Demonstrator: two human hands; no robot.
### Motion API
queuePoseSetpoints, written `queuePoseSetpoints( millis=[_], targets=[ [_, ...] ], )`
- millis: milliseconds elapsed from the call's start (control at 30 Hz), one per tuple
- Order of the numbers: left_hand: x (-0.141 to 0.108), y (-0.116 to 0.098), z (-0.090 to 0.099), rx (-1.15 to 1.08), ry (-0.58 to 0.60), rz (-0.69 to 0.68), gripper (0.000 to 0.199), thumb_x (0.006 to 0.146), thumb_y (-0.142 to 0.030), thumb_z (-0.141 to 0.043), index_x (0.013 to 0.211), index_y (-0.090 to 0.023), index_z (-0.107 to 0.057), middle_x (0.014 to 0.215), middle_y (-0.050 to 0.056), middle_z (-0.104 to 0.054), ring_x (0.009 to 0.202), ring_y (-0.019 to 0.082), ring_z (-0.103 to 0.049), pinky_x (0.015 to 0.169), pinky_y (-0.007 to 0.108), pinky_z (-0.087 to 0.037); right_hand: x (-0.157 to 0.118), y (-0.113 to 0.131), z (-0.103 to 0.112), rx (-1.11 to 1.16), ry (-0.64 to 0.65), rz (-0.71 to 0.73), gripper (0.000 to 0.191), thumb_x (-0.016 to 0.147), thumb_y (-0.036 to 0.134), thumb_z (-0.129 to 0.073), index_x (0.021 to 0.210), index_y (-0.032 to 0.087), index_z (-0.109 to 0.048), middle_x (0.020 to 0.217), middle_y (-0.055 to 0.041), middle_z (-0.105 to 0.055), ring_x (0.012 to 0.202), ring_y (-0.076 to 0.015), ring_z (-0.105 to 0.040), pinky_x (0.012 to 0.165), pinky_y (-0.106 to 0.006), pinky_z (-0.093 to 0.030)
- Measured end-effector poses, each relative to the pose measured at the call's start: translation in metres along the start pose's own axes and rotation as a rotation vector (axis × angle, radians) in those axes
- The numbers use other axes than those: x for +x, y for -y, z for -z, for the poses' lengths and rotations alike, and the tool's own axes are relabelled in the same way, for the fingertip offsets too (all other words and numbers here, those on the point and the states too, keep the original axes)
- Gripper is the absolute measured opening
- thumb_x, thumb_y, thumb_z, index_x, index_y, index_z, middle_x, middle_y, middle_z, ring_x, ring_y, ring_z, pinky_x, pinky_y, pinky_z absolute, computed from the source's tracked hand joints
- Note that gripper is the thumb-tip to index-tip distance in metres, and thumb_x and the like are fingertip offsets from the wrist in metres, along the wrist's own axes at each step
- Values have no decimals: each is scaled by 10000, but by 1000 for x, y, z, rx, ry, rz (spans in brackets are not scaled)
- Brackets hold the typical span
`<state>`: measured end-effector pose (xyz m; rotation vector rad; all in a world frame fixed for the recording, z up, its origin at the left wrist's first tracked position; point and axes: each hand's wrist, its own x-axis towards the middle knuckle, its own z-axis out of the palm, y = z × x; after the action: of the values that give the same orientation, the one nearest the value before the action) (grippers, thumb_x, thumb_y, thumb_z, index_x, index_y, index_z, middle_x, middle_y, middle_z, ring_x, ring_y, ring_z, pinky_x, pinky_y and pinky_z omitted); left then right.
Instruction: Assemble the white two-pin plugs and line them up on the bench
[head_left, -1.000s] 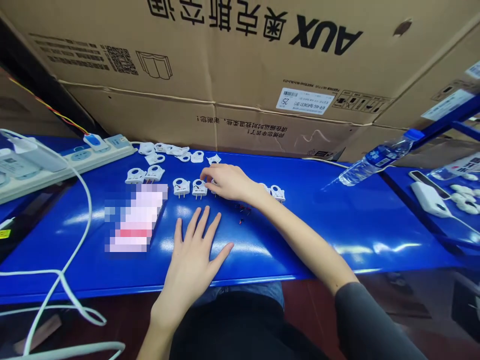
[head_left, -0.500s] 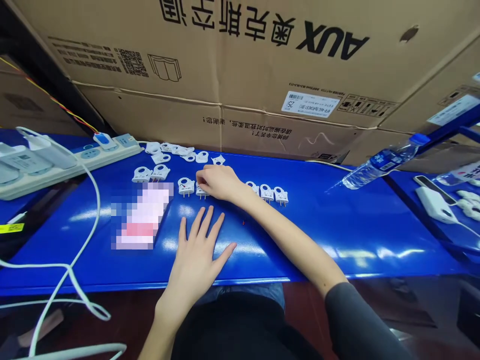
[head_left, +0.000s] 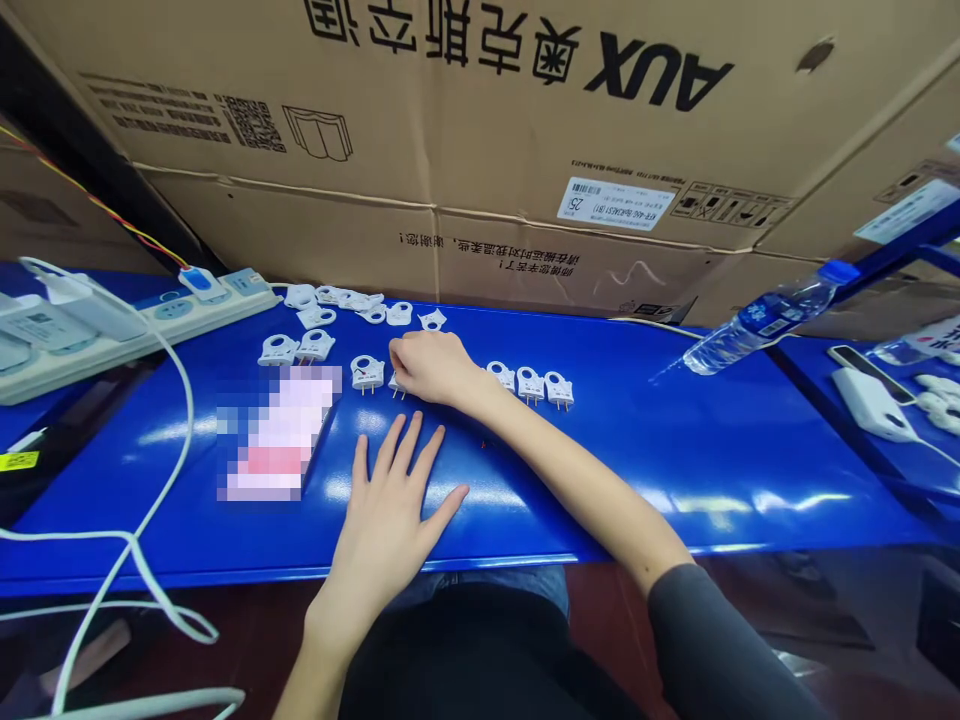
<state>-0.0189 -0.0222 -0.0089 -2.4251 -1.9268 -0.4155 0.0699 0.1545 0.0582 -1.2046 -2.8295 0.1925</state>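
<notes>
My left hand (head_left: 390,510) lies flat on the blue table (head_left: 645,460), palm down with its fingers spread, holding nothing. Beyond its fingertips, my right hand (head_left: 431,365) is closed on a white plug (head_left: 399,384), mostly covered by the fingers; its metal prongs point toward me. Just left of it stands another white plug (head_left: 367,373). Several more plugs line up to the right, among them one (head_left: 559,389) at the row's end. Farther left, a pair of plugs (head_left: 313,345) sits above a pixelated pink rectangle (head_left: 285,430).
More white plugs (head_left: 360,302) lie along the back edge, against a large cardboard box (head_left: 465,130). At the left are a power strip (head_left: 180,310) and a looping white cable (head_left: 187,430). A water bottle (head_left: 765,320) and a white adapter (head_left: 870,405) are at the right.
The plug in my right hand has tilted slightly, with its prongs shifted left. My left hand stays spread on the table. The whole view has shifted a little.
</notes>
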Motion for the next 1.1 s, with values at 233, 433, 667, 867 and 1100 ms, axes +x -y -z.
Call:
queuePoseSetpoints(
  millis=[233,433,667,867,1100],
  targets=[
    [0,0,0,-1,-5,-3,679,1020,-585,-432,1576,-197,-444,1681,125,-381,1578,364,-307,1268,666,-218,-4,-6,16,23,7,-10,256,985,170,-502,1113,177,-723,1184,-120,-762,1050,-266,-712,839,-335,-545],
    [1,-1,1,2,3,-4,692,1019,-615,-415,1577,-207,-445,1691,124,-358,1576,364,-312,1265,666,-230,-22,-31,50,118,275,-5,142,845,151,-711,923,223,-806,952,-28,-807,844,-188,-725,682,-243,-485],
    [1,-1,2,-15,-3,1,689,1017,-599,-437,1589,-215,-424,1692,116,-358,1582,360,-299,1269,668,-216,-30,-52,56,184,361,0,171,833,163,-768,963,251,-836,956,-1,-812,854,-167,-735,736,-239,-498],
    [1,-1,1,-2,-4,-8,680,1026,-592,-425,1582,-201,-433,1690,124,-363,1581,360,-301,1272,657,-212,-9,-32,23,195,-76,40,281,989,162,-564,1169,245,-763,1223,-44,-757,1088,-210,-694,927,-306,-513],
    [0,1,-3,22,-19,-16,684,1022,-599,-424,1568,-188,-452,1666,132,-410,1575,346,-318,1275,648,-206,21,7,-11,231,-105,64,265,1030,228,-541,1209,239,-736,1213,-54,-739,1099,-226,-682,906,-321,-523]
  ],
)
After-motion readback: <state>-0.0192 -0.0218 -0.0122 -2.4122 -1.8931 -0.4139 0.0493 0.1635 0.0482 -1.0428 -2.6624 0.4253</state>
